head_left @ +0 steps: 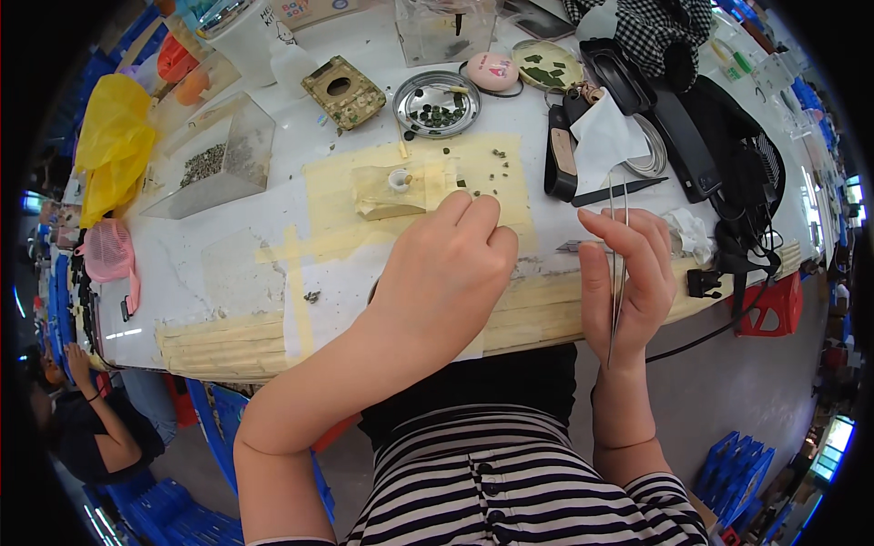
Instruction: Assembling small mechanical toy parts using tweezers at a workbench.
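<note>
My left hand [451, 268] is closed, knuckles up, over the masking-taped patch of the table. Its fingertips meet beside a tape-covered block [375, 193] with a small white ring-shaped piece [399, 181] on top. What the fingers pinch, if anything, is hidden; a tiny dark square chip [462, 183] shows by the fingertips. To the right, my right hand [642, 282] holds metal tweezers [616, 305] upright between thumb and fingers, the points toward my wrist. Several small dark crumbs [496, 164] lie on the tape beyond my left hand.
A round metal dish [402, 116] holds dark green pieces, and a yellowish dish [566, 65] green flakes. Left stand a camouflage-patterned box [364, 107] and a clear tray [250, 168] of grey granules. A black strap [560, 182], dark pen-like tool [624, 189] and black bag [728, 127] lie right.
</note>
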Tool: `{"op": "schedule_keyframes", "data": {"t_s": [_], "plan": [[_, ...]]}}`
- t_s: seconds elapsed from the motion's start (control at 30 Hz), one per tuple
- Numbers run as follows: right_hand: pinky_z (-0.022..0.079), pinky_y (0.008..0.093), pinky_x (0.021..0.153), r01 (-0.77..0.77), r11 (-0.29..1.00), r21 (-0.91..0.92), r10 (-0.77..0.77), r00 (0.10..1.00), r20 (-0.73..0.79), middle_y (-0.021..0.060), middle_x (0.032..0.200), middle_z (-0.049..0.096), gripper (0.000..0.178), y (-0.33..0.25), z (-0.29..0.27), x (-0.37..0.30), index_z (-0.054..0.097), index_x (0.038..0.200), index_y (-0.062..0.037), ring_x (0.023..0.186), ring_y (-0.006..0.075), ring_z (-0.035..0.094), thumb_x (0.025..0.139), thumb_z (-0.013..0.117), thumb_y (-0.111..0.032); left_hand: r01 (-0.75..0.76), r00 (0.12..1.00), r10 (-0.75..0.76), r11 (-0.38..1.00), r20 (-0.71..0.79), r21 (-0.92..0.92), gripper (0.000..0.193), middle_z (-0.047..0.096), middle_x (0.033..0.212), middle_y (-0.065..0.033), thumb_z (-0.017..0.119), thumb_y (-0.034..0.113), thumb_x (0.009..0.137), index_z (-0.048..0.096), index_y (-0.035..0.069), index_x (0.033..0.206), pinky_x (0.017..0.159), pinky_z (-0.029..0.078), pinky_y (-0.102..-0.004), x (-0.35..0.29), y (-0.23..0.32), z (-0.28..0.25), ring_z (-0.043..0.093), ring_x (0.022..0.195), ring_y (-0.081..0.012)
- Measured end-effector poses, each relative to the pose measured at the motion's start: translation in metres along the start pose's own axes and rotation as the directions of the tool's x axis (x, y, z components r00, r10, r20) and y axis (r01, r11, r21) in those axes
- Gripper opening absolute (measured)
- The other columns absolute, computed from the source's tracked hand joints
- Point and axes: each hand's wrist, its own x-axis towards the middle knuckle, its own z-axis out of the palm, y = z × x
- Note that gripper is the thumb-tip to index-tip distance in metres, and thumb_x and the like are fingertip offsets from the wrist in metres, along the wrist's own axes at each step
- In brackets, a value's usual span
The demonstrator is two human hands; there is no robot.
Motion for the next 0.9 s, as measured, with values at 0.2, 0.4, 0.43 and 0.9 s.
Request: {"op": "schedule_keyframes", "data": {"t_s": [0.2,0.4,0.43,0.9], "plan": [[0.048,0.0326,0.074,-0.100,0.989,0.109,0.092,0.993,0.081,0.0102,0.086,0.063,0.024,-0.002,-0.007,-0.005,0.070,0.100,-0.0007,0.083,0.0259,0.058,0.078,0.076,-0.008,0.056,0.987,-0.090,0.971,-0.135,-0.234,0.009,0.060,0.081,-0.0075,0.071,0.000,0.079,0.067,0.001,0.087,0.064,0.047,-0.0307,-0.008,0.001,-0.009,0.058,0.072,-0.0199],[0.051,0.0352,0.076,-0.007,1.000,-0.001,0.007,0.972,0.235,0.0067,0.089,0.069,0.029,-0.003,-0.009,-0.003,0.067,0.104,-0.0043,0.091,0.0265,0.063,0.078,0.076,-0.016,0.220,0.907,-0.420,0.562,-0.045,-0.797,0.005,0.066,0.086,-0.0071,0.066,-0.002,0.086,0.069,-0.002,0.090,0.056,0.043,-0.0207,-0.043,0.008,-0.023,0.057,0.072,-0.0082],[0.051,0.0361,0.077,0.116,0.990,-0.078,-0.090,0.955,0.281,0.0057,0.091,0.070,0.030,0.004,-0.010,-0.001,0.067,0.105,-0.0054,0.093,0.0267,0.063,0.078,0.075,-0.016,0.227,0.883,-0.468,0.363,0.033,-0.904,0.005,0.067,0.088,-0.0081,0.066,-0.001,0.088,0.069,-0.002,0.092,0.056,0.043,-0.0207,-0.051,0.006,-0.023,0.056,0.069,-0.0081],[0.051,0.0387,0.084,0.301,0.929,-0.215,-0.156,0.845,0.511,0.0082,0.101,0.065,0.031,-0.001,-0.018,0.019,0.066,0.107,-0.0030,0.098,0.0288,0.061,0.076,0.066,-0.005,-0.095,0.897,-0.365,-0.712,0.251,-0.696,0.019,0.070,0.101,-0.0140,0.054,0.012,0.101,0.065,-0.001,0.109,0.063,0.044,-0.0195,-0.084,-0.009,-0.002,0.055,0.073,-0.0101]]}}
